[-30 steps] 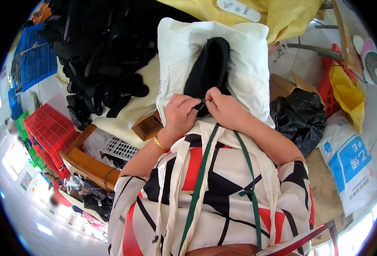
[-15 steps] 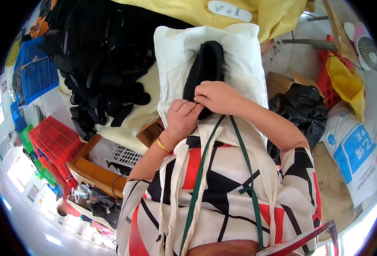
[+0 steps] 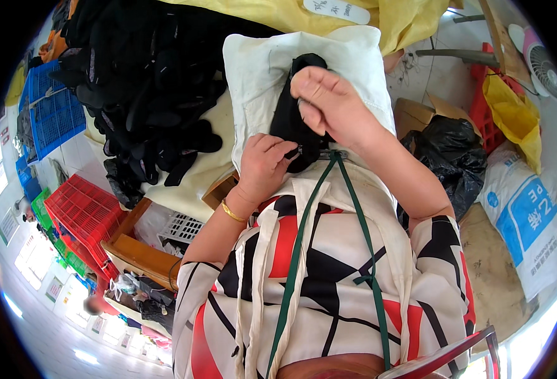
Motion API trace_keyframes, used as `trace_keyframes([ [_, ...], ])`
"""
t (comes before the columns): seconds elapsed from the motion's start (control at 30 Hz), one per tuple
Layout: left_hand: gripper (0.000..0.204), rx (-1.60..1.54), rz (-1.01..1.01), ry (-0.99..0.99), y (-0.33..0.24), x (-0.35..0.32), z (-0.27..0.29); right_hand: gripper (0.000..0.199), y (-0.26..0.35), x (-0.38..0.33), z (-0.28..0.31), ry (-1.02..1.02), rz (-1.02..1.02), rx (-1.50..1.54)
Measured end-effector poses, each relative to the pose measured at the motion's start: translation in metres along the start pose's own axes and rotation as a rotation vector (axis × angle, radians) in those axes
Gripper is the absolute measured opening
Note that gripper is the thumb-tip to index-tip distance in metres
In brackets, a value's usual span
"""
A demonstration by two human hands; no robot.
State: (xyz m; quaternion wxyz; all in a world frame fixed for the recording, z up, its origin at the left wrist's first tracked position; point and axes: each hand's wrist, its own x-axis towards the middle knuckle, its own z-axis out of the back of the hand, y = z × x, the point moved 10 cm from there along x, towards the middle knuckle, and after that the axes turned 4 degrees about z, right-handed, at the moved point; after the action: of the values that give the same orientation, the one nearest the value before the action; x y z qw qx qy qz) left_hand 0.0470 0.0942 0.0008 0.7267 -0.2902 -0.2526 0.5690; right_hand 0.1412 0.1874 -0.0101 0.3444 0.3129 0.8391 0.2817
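From the head camera, we look down past a patterned top and pale apron straps at two bare hands and one black shoe point(image 3: 283, 123). The shoe lies on a white cushion point(image 3: 253, 76) in front of the person, its near end toward the body. The left hand point(image 3: 264, 161) has thumb and finger pinched together on that near end. The right hand point(image 3: 325, 104) hangs above the shoe, fingers curled in; we cannot tell whether they grip anything fine, such as thread.

We judge the handwork on this shoe to be under way, not finished; how much is done or left, we cannot tell.

To the left, a heap of black pieces point(image 3: 139, 82) lies on a pale cloth point(image 3: 206, 174). Beyond the cushion we see yellow cloth point(image 3: 411, 25) with a white sole-shaped piece point(image 3: 336, 9). Around these stand a blue crate point(image 3: 54, 107) and a red crate point(image 3: 82, 215) on the left, and a black plastic bag point(image 3: 445, 151), a printed sack point(image 3: 524, 215) and a small fan point(image 3: 546, 66) on the right.
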Motion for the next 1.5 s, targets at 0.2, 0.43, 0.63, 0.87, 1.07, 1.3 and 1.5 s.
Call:
trace_keyframes([
  [0.2, 0.029, -0.027, -0.002, 0.085, 0.004, 0.008, -0.004, 0.024, 0.033, 0.002, 0.0, -0.08, 0.111, 0.252],
  [0.43, 0.021, -0.067, 0.221, 0.203, 0.024, 0.015, -0.015, 0.024, 0.072, -0.013, -0.014, 0.069, 0.226, 0.415],
  [0.63, 0.035, -0.144, 0.612, 0.029, 0.045, -0.016, 0.001, 0.021, 0.08, -0.013, 0.027, -0.057, 0.304, 0.383],
  [0.87, 0.043, -0.354, 0.864, 0.117, 0.069, -0.053, -0.027, 0.02, 0.077, -0.016, 0.006, 0.006, 0.267, 0.345],
  [1.07, 0.027, -0.6, 0.615, -0.251, 0.086, -0.01, 0.074, 0.02, 0.104, -0.034, 0.01, -0.058, 0.374, 0.248],
  [1.3, 0.023, -0.629, 0.426, 0.259, 0.069, 0.093, 0.123, 0.019, 0.101, -0.041, 0.024, -0.093, 0.384, 0.18],
  [1.5, 0.026, 0.161, 0.159, -0.204, 0.074, 0.103, 0.101, 0.006, 0.075, -0.035, 0.076, -0.299, 0.332, 0.103],
])
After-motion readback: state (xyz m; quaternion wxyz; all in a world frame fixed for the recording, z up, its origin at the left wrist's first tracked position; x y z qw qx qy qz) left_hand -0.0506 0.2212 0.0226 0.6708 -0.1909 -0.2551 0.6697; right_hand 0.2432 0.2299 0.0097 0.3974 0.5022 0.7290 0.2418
